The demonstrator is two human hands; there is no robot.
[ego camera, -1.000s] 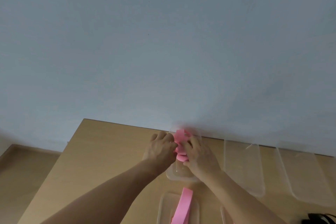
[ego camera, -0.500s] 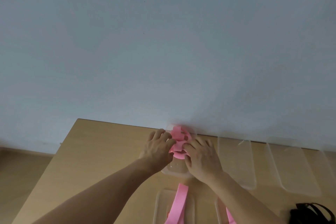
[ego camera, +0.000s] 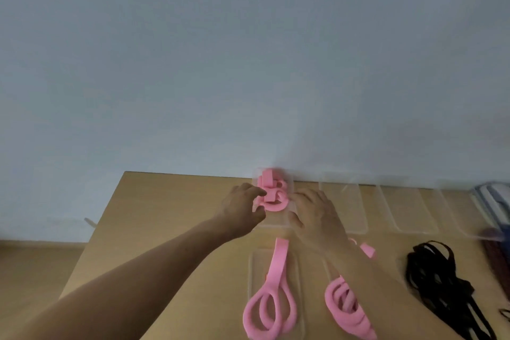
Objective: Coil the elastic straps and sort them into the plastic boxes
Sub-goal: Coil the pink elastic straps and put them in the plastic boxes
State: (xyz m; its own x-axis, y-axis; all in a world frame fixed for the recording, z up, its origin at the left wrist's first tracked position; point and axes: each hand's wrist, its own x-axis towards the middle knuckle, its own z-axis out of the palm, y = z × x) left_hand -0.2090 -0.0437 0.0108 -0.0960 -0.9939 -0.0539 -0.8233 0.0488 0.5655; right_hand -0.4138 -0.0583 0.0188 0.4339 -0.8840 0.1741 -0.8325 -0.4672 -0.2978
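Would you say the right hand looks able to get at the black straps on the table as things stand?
Probably yes. The right hand rests open on the clear box, holding nothing, and the black straps lie uncovered to its right, with only bare table between.

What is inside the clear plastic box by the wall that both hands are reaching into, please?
A coiled pink strap fills the far end of the clear box. The left hand and right hand hide the near part.

Dim, flat, even light; soft overall blur, faint shadows, wide-angle bending toward the edges.
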